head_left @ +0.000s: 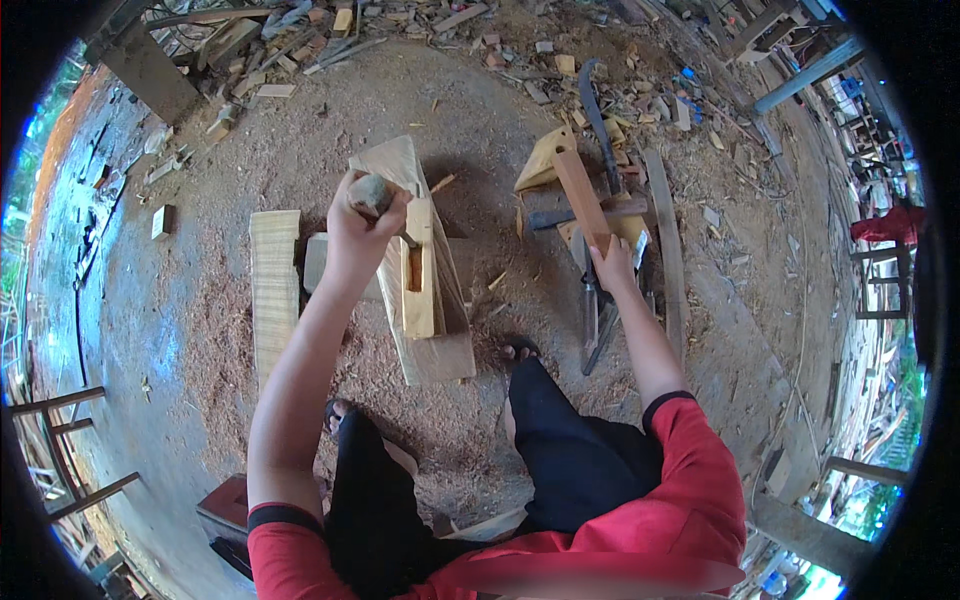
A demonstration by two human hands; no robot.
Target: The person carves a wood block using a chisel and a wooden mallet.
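My left hand (362, 228) is closed around a chisel (371, 194), whose round greyish handle end faces up. Part of the blade shows below the fist, beside a pale wooden block (424, 312) with a long slot cut in its top. Under that block lies a wider slab of wood (440, 362), tilted across the ground. To the right, my right hand (615, 266) grips the near end of a reddish-brown wooden bar (580, 192), held above a group of tools and apart from the slotted block.
Beneath the bar lie a hammer (560, 218), long-handled chisels (589, 310) and a curved-blade knife (597, 115). A yellowish wood piece (544, 160) sits nearby. One board (274, 285) lies left, a narrow plank (668, 240) right. Shavings (225, 350) and offcuts litter the ground.
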